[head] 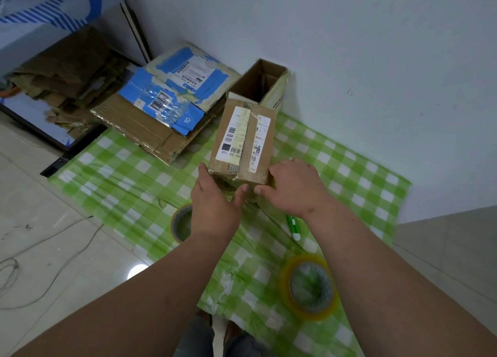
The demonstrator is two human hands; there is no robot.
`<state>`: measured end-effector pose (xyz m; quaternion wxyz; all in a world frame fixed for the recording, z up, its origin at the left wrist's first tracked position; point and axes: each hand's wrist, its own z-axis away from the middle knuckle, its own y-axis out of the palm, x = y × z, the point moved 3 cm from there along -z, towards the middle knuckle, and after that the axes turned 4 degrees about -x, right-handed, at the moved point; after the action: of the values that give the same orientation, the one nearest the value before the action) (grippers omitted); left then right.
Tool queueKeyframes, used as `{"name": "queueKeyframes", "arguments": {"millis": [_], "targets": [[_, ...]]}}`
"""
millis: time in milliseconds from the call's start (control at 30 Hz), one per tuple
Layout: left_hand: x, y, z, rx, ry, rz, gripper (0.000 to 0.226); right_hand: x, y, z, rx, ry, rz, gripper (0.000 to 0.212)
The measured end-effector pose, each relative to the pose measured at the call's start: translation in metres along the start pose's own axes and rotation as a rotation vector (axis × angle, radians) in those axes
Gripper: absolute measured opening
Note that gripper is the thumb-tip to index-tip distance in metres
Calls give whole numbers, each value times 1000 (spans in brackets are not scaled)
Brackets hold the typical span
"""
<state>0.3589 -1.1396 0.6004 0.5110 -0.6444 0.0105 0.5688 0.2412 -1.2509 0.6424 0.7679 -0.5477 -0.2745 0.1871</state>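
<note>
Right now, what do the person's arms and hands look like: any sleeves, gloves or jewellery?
Both forearms are bare to the frame edge, with no sleeves in view. The left hand and right hand are ungloved; no rings, watch or wristband show.

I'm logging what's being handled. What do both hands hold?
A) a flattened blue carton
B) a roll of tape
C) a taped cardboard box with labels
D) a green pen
C: the left hand and the right hand both grip the near end of the labelled box.
</note>
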Motion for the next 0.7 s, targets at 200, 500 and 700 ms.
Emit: {"name": "queueKeyframes", "arguments": {"millis": [200, 500, 700], "targets": [[10, -12, -5, -12, 67, -22, 87, -3, -5, 10, 82, -52, -104, 33], [-13, -16, -12, 92, 185, 35, 69, 1, 2, 38, 43, 69, -339, 28], [3, -31, -23, 206, 59, 198, 69, 24, 9, 47, -86, 187, -452, 45]]}}
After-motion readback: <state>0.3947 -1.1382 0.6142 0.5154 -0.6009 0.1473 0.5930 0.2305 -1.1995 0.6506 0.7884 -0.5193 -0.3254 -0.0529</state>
